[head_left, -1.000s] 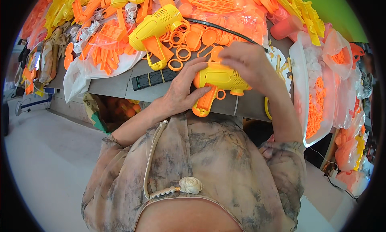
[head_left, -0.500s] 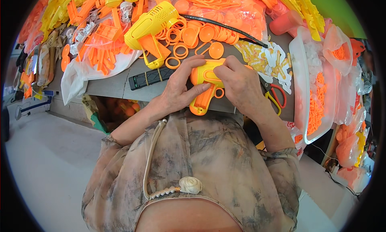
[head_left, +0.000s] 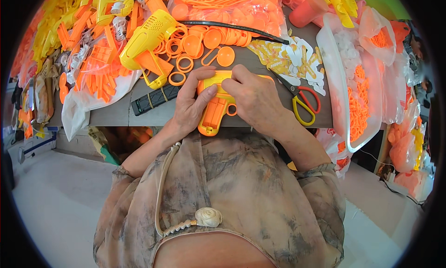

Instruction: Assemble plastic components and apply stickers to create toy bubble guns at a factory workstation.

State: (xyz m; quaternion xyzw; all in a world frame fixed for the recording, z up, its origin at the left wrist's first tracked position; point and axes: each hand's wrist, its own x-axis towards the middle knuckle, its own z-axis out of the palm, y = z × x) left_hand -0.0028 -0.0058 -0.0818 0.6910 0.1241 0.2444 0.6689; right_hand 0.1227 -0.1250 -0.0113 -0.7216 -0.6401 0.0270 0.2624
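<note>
A yellow and orange toy gun (head_left: 214,112) is held between my two hands at the table's near edge, its orange grip pointing toward me with a hollow compartment showing. My left hand (head_left: 193,101) closes round its left end, thumb on the orange part near the grip and fingers over the top edge. Curled fingers of my right hand (head_left: 253,96) press on the yellow body, hiding much of that side. Whether a small piece lies under those fingertips cannot be seen. Right of this hand lie scissors (head_left: 305,111) with red and yellow handles.
Beyond my hands are a yellow toy gun body (head_left: 148,35), orange rings (head_left: 184,63), orange discs (head_left: 226,56) and stickers (head_left: 304,59). A black bar with rubber bands (head_left: 154,100) lies left. At right stands a white bin (head_left: 338,101) with orange and clear parts.
The view has shifted, so the table's contents appear further left and the scissors show more fully. Both hands remain on the toy gun, and my right fingers have shifted slightly on its body.
</note>
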